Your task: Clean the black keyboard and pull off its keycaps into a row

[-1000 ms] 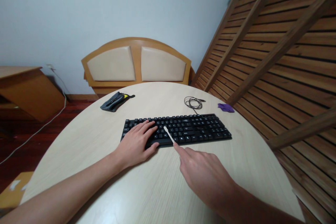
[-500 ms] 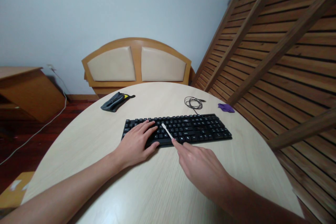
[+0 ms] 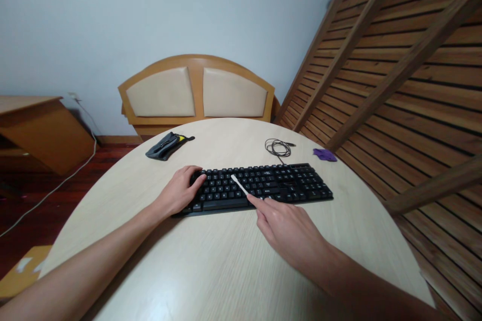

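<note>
A black computer keyboard (image 3: 226, 203) lies across the middle of the round table. My left hand (image 3: 181, 191) grips its left end, the thumb over the keys and the fingers bent around the far left corner. In my right hand (image 3: 288, 228) is a slim white toothbrush (image 3: 240, 185), held with the index finger stretched along its handle. Its head rests at the upper key rows, left of the keyboard's middle. The lower part of the handle is hidden inside the hand.
Behind the keyboard lies its coiled cable (image 3: 278, 148), with a purple cloth (image 3: 324, 155) to the right. A dark pouch with a yellow patch (image 3: 165, 146) sits at the back left. The pale table (image 3: 211, 271) faces a padded headboard (image 3: 198, 90); wooden slats (image 3: 395, 85) lean at the right.
My left hand has shifted left, from lying spread over the keys to holding the keyboard's left end. The toothbrush head has moved very slightly up the keys.
</note>
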Motion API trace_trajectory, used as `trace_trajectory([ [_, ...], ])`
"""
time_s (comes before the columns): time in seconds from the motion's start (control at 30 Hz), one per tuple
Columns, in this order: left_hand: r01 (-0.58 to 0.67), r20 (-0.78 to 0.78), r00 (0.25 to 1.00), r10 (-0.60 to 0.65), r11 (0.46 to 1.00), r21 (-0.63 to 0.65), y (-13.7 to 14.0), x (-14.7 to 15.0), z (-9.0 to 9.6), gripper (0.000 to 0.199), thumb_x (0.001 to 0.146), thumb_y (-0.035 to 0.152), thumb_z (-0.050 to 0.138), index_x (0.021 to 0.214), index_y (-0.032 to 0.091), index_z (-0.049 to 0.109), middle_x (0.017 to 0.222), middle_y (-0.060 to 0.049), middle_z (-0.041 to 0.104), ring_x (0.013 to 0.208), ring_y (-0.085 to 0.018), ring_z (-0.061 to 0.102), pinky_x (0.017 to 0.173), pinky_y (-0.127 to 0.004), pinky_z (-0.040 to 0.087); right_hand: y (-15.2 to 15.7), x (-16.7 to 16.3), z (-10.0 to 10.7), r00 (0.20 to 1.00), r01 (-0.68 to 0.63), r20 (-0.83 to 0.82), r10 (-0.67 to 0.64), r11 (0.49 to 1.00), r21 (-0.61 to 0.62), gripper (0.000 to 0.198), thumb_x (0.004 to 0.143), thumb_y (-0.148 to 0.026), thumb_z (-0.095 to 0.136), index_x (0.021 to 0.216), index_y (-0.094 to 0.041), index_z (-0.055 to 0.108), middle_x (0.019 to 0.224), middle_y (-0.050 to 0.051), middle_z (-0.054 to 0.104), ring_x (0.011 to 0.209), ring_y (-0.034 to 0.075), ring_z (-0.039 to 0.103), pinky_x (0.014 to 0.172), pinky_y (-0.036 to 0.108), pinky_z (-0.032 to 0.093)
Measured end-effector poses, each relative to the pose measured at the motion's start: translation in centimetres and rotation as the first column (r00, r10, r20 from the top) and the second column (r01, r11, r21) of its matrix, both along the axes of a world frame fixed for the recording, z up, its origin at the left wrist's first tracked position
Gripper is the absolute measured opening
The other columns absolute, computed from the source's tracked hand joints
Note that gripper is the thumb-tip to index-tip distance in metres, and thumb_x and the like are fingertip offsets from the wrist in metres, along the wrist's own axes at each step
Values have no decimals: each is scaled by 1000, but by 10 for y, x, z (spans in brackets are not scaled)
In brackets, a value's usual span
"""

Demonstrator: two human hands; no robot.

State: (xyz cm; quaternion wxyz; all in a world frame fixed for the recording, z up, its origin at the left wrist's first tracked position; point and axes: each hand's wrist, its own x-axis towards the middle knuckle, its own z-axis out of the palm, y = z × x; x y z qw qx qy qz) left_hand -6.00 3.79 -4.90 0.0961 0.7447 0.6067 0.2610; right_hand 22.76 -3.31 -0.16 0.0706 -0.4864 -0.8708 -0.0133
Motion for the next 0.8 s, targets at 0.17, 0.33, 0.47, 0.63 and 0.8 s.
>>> trace_trajectory([
  [0.17,20,29,999,-21,1000,16,-4,4,-2,45,93,51,45,114,15,62,113,-13,67,110,-31,59,101,-50,45,-1,-1,0,1000,-7,-23,6,1000,-11,48,92,-13,45,138,-19,55,85,3,72,74,20,70,62,31,49],
  [0.33,85,38,996,-86,996,2,-13,10,-2,39,95,48,45,116,17,57,116,-12,63,112,-29,57,103,-48,44,-2,-2,1,999,16,-38,-17,1000,-20,45,94,-16,44,137,-19,56,88,4,73,76,20,70,67,32,51],
  [0.47,126,22,992,-125,992,-9,-18,14,1,38,97,47,43,117,18,56,117,-11,62,114,-28,55,104,-48,43,2,-3,1,999,39,-19,-39,999,-22,45,95,-17,43,139,-22,55,89,3,73,76,21,71,63,32,52],
  [0.63,129,-16,991,-129,992,-2,-21,16,3,36,96,46,44,117,19,56,117,-11,62,112,-28,56,101,-49,44,5,-3,1,999,48,4,-48,998,-28,49,95,-15,42,142,-22,52,87,3,74,72,20,70,62,31,52],
  [0.8,116,-36,993,-116,993,-2,-22,19,5,37,96,46,45,118,18,56,118,-11,63,115,-29,55,103,-49,44,3,-2,3,999,33,-33,-34,999,-29,46,95,-16,41,138,-20,56,89,4,74,75,19,71,65,30,52],
])
